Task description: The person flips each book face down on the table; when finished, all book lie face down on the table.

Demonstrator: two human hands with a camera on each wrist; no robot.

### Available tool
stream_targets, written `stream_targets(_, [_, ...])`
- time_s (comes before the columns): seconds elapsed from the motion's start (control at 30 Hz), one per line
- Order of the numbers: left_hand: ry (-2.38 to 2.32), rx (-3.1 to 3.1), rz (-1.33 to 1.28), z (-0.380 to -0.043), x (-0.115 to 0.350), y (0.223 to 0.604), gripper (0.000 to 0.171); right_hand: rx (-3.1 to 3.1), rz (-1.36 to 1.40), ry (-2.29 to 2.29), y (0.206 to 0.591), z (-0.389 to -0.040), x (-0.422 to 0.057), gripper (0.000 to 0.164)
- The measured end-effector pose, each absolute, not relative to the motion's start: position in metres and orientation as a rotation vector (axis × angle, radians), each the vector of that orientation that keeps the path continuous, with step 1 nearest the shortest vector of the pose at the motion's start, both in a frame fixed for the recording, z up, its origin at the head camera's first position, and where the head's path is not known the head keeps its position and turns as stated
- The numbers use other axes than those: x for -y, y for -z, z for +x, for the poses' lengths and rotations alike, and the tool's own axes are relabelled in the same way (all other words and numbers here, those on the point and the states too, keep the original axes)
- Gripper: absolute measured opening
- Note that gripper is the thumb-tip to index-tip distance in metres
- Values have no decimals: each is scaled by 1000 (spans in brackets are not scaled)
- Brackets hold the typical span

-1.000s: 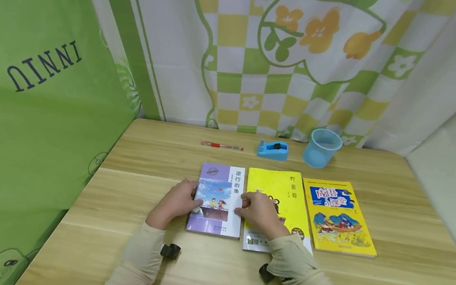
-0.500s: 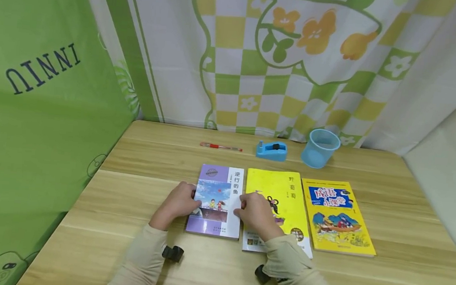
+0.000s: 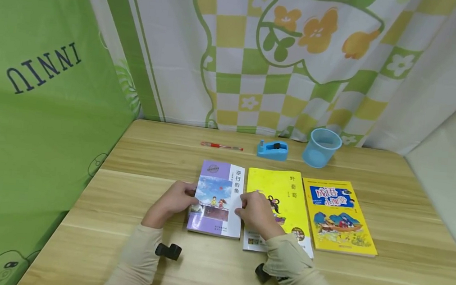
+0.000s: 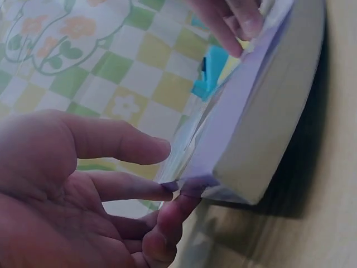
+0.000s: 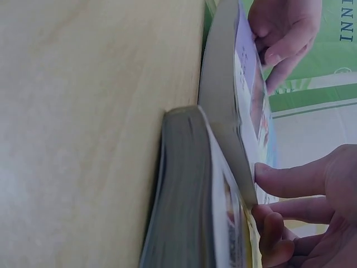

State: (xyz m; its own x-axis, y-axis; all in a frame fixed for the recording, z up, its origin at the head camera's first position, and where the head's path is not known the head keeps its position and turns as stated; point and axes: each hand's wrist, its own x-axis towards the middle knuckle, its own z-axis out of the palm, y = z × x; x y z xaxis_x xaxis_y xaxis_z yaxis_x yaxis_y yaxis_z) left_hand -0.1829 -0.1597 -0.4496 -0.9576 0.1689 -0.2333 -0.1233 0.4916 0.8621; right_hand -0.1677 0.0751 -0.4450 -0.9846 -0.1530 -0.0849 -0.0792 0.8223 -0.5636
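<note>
A purple and white book (image 3: 217, 187) lies cover up between both hands, its picture showing two children under a blue sky. At its left edge, my left hand (image 3: 173, 203) holds it with the thumb over the cover and fingers at the edge. In the left wrist view, the fingers of the left hand (image 4: 83, 184) reach under the book's corner, and a shadow lies beneath the book. My right hand (image 3: 260, 213) pinches the right edge, its forearm crossing the lower part of a yellow book (image 3: 273, 180). The right wrist view shows the right thumb (image 5: 290, 177) on the cover.
Further right lies another yellow book (image 3: 339, 222) with a blue title panel. Along the back of the wooden table (image 3: 162, 150) are a red pen (image 3: 222, 146), a blue tape dispenser (image 3: 272, 150) and a blue bucket-shaped cup (image 3: 322, 148). Curtains hang behind and at the left.
The purple book's far edge has shifted slightly upward in the head view. My left hand has moved a little to the left; the right hand keeps its place at the book's edge.
</note>
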Motion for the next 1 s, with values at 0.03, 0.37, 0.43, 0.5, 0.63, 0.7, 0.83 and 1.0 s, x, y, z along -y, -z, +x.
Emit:
stream_targets(0.03, [-1460, -2448, 35, -183, 160, 448, 58, -2873, -181, 887, 445, -168, -75, 32])
stream_targets(0.37, [-1488, -2438, 116, -179, 166, 432, 59, -2858, -153, 934, 448, -168, -75, 11])
stream_targets(0.43, [-1498, -2442, 134, -178, 167, 429, 58, -2849, -133, 942, 449, -168, -75, 21])
stream_targets(0.5, [-1504, -2445, 145, -177, 167, 426, 58, -2832, -106, 954, 450, -168, -75, 31])
stream_targets(0.63, [-1509, -2467, 158, -176, 166, 422, 58, -2820, -99, 982, 450, -167, -74, 40])
stream_targets(0.7, [-1520, -2471, 156, -176, 166, 419, 58, -2817, -114, 1002, 450, -167, -73, 40])
stream_targets(0.83, [-1531, -2493, 173, -174, 165, 413, 58, -2803, -165, 1050, 451, -167, -73, 34])
stream_targets(1.0, [-1576, -2510, 163, -170, 161, 406, 57, -2813, -247, 1076, 454, -167, -71, 26])
